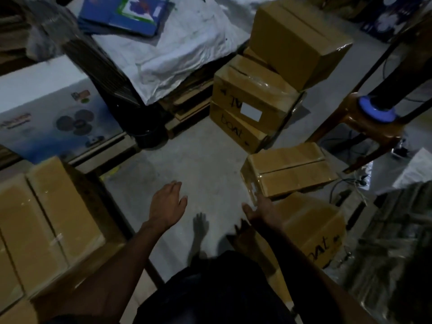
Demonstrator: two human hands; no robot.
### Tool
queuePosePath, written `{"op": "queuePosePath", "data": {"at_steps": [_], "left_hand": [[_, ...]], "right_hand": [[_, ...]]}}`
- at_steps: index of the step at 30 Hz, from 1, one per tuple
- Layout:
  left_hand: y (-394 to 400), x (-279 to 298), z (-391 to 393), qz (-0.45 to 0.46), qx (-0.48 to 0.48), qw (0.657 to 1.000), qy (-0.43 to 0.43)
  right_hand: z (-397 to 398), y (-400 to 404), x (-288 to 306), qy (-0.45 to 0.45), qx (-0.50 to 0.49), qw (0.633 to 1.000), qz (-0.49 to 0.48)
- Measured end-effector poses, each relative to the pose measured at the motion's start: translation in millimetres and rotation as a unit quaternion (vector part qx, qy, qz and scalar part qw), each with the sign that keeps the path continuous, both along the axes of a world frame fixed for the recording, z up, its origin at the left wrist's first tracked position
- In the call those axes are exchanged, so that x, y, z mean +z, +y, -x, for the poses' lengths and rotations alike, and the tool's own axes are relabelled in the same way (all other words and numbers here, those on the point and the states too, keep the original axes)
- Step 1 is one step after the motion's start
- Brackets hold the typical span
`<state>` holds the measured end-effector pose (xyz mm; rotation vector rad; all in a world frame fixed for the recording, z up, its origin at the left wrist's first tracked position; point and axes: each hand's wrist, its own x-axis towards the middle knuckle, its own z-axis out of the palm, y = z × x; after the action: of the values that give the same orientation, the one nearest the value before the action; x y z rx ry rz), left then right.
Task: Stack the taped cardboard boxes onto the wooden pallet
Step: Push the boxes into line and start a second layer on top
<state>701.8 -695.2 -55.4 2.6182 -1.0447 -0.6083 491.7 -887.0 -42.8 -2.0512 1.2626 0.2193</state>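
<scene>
so far: two taped boxes [42,220] are seen set side by side at the lower left, on what is judged to be the wooden pallet [109,199], of which only dark slats are made out
left to do: several boxes are judged not yet moved, namely the near box [288,170], the marked box under it [311,228] and the far stack [259,99]
left hand [167,202]: held over the bare floor [198,160] with fingers straight and spread, nothing gripped
right hand [260,210]: reached toward the lower left corner of the near box, fingers loosely extended; contact is likely at the corner, but no closed grip on it is seen
step in hand: a pick-up of the near box is judged to be starting, with the left hand yet to be brought to its other side
near box: rested tilted on top of the marked box, tape along its top seam
around: a white fan carton [53,113] behind the pallet, a crumpled white sheet [177,47] with a blue folder [124,15] on it, a brown chair [371,122] carrying a blue roll [376,111]
in the way: the person's feet [201,225] and cables [346,185] by the near box are noted; dim light and blur hide finer detail
</scene>
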Motion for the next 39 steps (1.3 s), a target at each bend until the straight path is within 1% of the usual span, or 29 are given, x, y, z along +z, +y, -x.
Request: {"op": "queuePosePath", "data": {"at_steps": [2,6,10,12,14,16,19,21,25,27,31,33,36,39], "left_hand": [[-26.4,2.6,-24.0,-0.005,-0.005,1.000,-0.004],[-83.9,-8.5,-68.8,-0.017,-0.015,1.000,-0.004],[-147.6,-25.5,-114.3,-0.037,-0.015,0.999,-0.009],[-180.2,-26.7,-134.4,-0.048,-0.015,0.999,-0.009],[-219.0,-20.0,-157.9,-0.056,-0.012,0.998,-0.008],[-262.0,-9.4,-180.2,-0.043,-0.005,0.999,-0.009],[-320.8,4.9,-210.4,-0.015,0.000,1.000,-0.008],[-358.2,13.8,-225.4,-0.005,-0.005,1.000,-0.008],[-430.3,16.6,-256.5,0.014,-0.043,0.999,-0.002],[-462.9,10.9,-273.5,0.014,-0.074,0.997,-0.002],[-544.7,-4.7,-318.0,0.016,-0.129,0.991,0.012],[-588.3,-10.0,-338.5,0.021,-0.177,0.984,0.014],[-659.7,-3.3,-371.7,0.008,-0.248,0.969,0.016],[-721.5,1.9,-395.0,0.059,-0.292,0.954,0.005]], "right_hand": [[-23.4,-24.1,-0.5,0.008,-0.006,1.000,0.019],[-68.0,-87.9,-14.2,-0.004,-0.011,1.000,0.012],[-119.5,-162.3,-29.1,0.008,-0.023,1.000,0.000],[-144.9,-197.2,-25.8,0.003,-0.023,1.000,-0.003],[-169.7,-236.8,-20.0,-0.011,-0.025,0.999,-0.019],[-192.2,-274.1,-14.5,-0.014,-0.029,0.999,-0.029],[-225.6,-322.5,-5.5,0.005,-0.026,1.000,-0.013],[-243.7,-349.4,0.9,0.002,-0.031,1.000,-0.004],[-266.2,-398.1,1.8,-0.002,-0.036,0.999,0.023],[-273.5,-421.8,-2.2,-0.002,-0.044,0.999,0.011],[-295.3,-478.0,-11.3,0.010,-0.112,0.994,0.000],[-305.9,-503.9,-14.5,0.017,-0.151,0.988,0.010],[-327.2,-542.2,-7.4,0.017,-0.216,0.976,0.018],[-345.6,-571.0,7.7,0.034,-0.261,0.963,0.052]]}}
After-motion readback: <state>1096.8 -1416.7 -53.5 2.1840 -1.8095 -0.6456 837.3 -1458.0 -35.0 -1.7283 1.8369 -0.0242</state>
